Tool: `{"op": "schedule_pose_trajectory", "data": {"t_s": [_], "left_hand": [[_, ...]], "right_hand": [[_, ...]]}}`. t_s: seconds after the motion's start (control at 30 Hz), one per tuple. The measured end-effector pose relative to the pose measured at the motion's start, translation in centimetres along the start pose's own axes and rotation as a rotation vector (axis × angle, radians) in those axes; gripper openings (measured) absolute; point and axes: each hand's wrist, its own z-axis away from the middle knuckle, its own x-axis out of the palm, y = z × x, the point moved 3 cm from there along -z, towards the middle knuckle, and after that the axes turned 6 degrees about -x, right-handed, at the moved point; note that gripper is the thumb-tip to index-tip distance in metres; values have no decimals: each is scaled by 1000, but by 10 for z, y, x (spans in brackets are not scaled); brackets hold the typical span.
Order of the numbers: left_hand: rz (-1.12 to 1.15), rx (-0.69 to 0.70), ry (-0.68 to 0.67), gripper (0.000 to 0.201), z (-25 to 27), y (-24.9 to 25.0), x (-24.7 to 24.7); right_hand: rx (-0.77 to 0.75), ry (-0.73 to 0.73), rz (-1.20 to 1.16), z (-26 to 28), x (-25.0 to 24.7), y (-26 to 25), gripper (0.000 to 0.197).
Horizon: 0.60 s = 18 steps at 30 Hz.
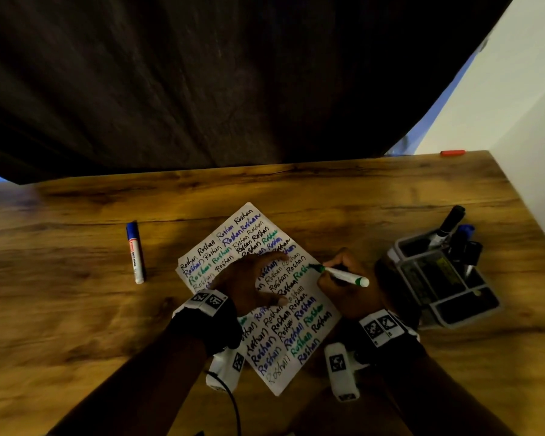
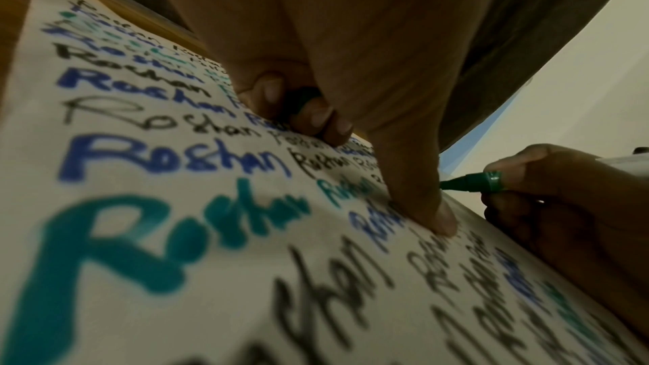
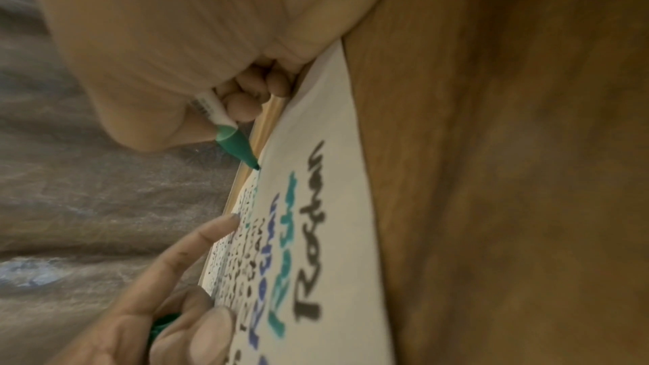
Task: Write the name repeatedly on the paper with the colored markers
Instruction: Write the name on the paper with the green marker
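A white paper (image 1: 283, 381) covered with the name in black, blue and green lies tilted on the wooden table (image 1: 76, 309). My left hand (image 1: 249, 284) rests on its middle, index finger (image 2: 418, 176) and thumb pressing the sheet down. Its curled fingers hold a dark green marker cap (image 2: 302, 99). My right hand (image 1: 346, 289) grips a white-bodied green marker (image 1: 343, 274). The marker's tip (image 3: 255, 167) touches the paper (image 3: 344, 232) near its right edge, at the end of a green word.
A capped blue marker (image 1: 135, 251) lies on the table to the left of the paper. At the right stands a grey organizer tray (image 1: 444, 294) with several dark markers in it. A dark cloth (image 1: 202, 89) hangs behind the table, and a wall is at the right.
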Motion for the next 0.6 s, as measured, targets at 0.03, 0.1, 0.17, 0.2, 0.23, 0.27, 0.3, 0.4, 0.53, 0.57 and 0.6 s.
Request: {"op": "schedule_pose_trajectory", "data": {"t_s": [0.03, 0.1, 0.17, 0.2, 0.23, 0.27, 0.3, 0.4, 0.53, 0.57, 0.6], "left_hand": [[-4, -3, -1, 81, 0, 0, 0], [-7, -2, 3, 81, 0, 0, 0], [-10, 6, 12, 81, 1, 1, 0], [-14, 9, 14, 81, 1, 2, 0], [-17, 13, 16, 81, 1, 2, 0], [-16, 15, 17, 81, 1, 2, 0], [-14, 17, 18, 81, 0, 2, 0], [-10, 28, 19, 80, 0, 1, 1], [7, 30, 17, 79, -2, -4, 3], [15, 29, 17, 79, -2, -4, 4], [20, 32, 20, 80, -2, -4, 4]], "right_hand": [[-6, 11, -9, 0, 0, -1, 14], [-14, 5, -19, -1, 0, -1, 15], [7, -16, -12, -2, 1, 4, 13], [16, -14, -7, -2, 1, 5, 14], [23, -10, -13, -2, 1, 6, 14], [18, -8, -18, -3, 1, 7, 16], [12, 1, -20, -2, 2, 7, 17], [19, 33, -8, -1, 2, 3, 15], [75, 91, -25, 0, -1, 5, 14], [91, 117, -22, 0, -3, 6, 17], [106, 141, -32, 0, -4, 9, 19]]}}
